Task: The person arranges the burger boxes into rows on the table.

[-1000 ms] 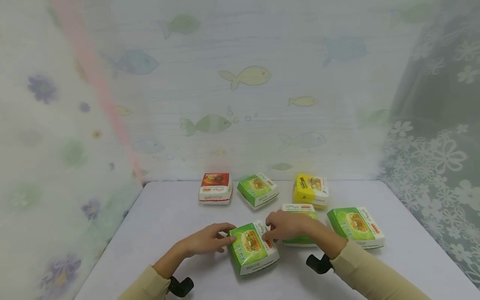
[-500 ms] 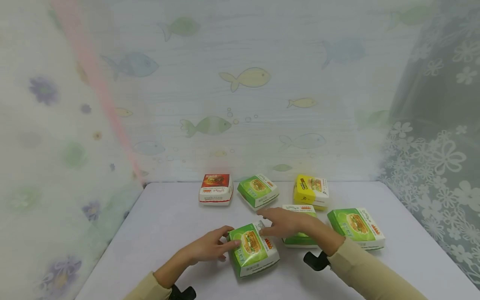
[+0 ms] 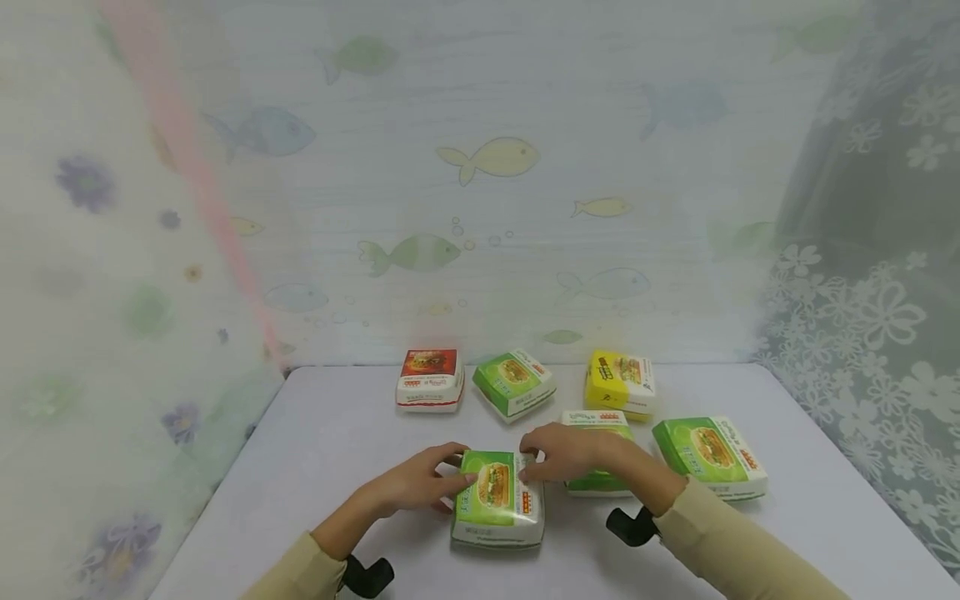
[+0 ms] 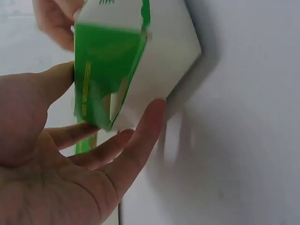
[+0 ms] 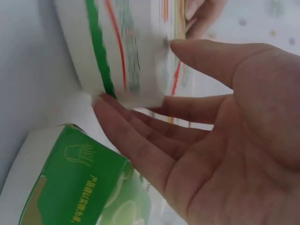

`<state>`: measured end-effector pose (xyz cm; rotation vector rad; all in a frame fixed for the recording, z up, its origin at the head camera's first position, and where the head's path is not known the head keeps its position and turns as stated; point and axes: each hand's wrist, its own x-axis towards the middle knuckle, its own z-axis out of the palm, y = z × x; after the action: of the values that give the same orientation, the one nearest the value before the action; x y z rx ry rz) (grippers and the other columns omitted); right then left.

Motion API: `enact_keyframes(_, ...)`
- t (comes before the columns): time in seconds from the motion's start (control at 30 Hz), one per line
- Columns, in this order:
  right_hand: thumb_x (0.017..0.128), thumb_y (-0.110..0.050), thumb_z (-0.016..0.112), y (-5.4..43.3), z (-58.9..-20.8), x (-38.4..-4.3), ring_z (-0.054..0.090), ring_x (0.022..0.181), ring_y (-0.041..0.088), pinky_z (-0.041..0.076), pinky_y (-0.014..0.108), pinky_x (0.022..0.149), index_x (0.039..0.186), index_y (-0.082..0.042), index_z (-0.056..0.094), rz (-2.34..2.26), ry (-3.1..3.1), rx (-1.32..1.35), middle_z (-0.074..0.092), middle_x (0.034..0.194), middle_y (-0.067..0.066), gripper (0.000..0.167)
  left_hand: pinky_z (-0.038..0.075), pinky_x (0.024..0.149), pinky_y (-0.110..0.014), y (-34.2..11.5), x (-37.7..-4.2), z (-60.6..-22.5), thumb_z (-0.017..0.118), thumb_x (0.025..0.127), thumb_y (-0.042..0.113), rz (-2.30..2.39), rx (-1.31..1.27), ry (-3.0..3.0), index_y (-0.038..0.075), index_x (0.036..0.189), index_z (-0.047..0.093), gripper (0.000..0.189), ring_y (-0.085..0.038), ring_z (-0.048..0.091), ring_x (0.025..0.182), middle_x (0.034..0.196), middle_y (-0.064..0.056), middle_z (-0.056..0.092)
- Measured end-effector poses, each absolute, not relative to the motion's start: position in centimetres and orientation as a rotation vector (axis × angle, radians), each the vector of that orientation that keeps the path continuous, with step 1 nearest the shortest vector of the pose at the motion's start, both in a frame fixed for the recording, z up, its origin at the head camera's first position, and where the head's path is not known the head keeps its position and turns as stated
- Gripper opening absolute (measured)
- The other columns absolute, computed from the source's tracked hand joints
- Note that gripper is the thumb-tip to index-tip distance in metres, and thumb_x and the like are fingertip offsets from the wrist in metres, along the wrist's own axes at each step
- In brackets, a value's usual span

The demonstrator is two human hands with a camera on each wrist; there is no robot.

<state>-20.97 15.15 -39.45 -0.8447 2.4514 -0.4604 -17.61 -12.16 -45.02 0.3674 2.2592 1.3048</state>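
Note:
A green and white burger box (image 3: pixel 495 518) with a burger picture on its lid is between both hands near the front of the table. My left hand (image 3: pixel 415 483) holds its left side, thumb on the lid edge. In the left wrist view, the fingers reach along the lower edge of the box (image 4: pixel 161 65). The right hand (image 3: pixel 566 452) grips the far right corner, its thumb on the white part of the lid. The right wrist view shows fingertips against the lower side of the box (image 5: pixel 136 56). Whether the box touches the table cannot be told.
Behind stand a red and white box (image 3: pixel 431 383), another green box (image 3: pixel 514 385) and a yellow box (image 3: pixel 618 383). One green box (image 3: pixel 600 483) lies partly under the right forearm, and another (image 3: pixel 708 458) to its right. A printed curtain (image 3: pixel 495 208) backs the table (image 3: pixel 322 433).
The held box has turned so its front edge runs nearly straight across. My right hand shifted over the far corner and its fingers bent again round it. The other boxes stay put.

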Motion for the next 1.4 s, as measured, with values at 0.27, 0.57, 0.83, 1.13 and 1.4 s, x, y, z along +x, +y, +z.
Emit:
enact_keyframes(0.27, 0.097, -0.035, 0.07, 14.9, -38.6, -20.2, 0.059, 0.08, 0.01, 0.049, 0.03, 0.074, 0.106, -0.017, 0.067, -0.448, 2.398, -0.765, 0.061, 0.095, -0.007, 0.02, 0.06, 0.079, -0.043, -12.6, -18.2, -44.8, 0.064, 0.102, 0.038, 1.286, 0.369, 2.282, 0.008, 0.149, 0.048, 0.057, -0.032, 0.062, 0.117, 0.143, -0.019, 0.052)
enact_keyframes(0.57, 0.1, -0.041, 0.066, 14.6, -38.6, -20.3, 0.059, 0.122, 0.024, 0.05, 0.043, 0.102, 0.141, -0.004, 0.056, -0.469, 2.468, -0.801, 0.064, 0.13, 0.007, 0.056, 0.058, 0.079, -0.041, -14.0, -16.9, -44.4, 0.066, 0.099, 0.045, 1.23, 0.424, 2.288, 0.009, 0.154, 0.041, 0.07, -0.029, 0.063, 0.115, 0.145, -0.018, 0.052)
enact_keyframes(0.83, 0.102, -0.034, 0.064, 14.2, -39.1, -20.7, 0.062, 0.114, 0.023, 0.052, 0.041, 0.096, 0.128, -0.007, 0.063, -0.515, 2.43, -0.874, 0.066, 0.122, 0.004, 0.038, 0.059, 0.078, -0.04, -14.2, -16.1, -44.5, 0.07, 0.098, 0.043, 1.211, 0.436, 2.246, 0.01, 0.152, 0.041, 0.07, -0.026, 0.064, 0.111, 0.144, -0.016, 0.052)
enact_keyframes(1.13, 0.101, -0.035, 0.065, 14.5, -39.1, -20.3, 0.058, 0.092, 0.012, 0.051, 0.034, 0.084, 0.112, -0.011, 0.07, -0.467, 2.433, -0.841, 0.064, 0.098, -0.006, 0.027, 0.058, 0.078, -0.041, -14.6, -17.2, -44.4, 0.058, 0.105, 0.041, 1.212, 0.421, 2.25, 0.007, 0.147, 0.051, 0.054, -0.022, 0.066, 0.096, 0.143, -0.016, 0.053)
enact_keyframes(1.4, 0.098, -0.034, 0.069, 14.7, -39.3, -19.7, 0.061, 0.074, 0.01, 0.05, 0.028, 0.07, 0.102, -0.009, 0.07, -0.55, 2.376, -0.791, 0.067, 0.083, -0.003, 0.025, 0.056, 0.078, -0.042, -14.8, -18.0, -44.8, 0.054, 0.107, 0.04, 1.224, 0.401, 2.272, 0.009, 0.144, 0.054, 0.049, -0.023, 0.066, 0.089, 0.138, -0.013, 0.056)
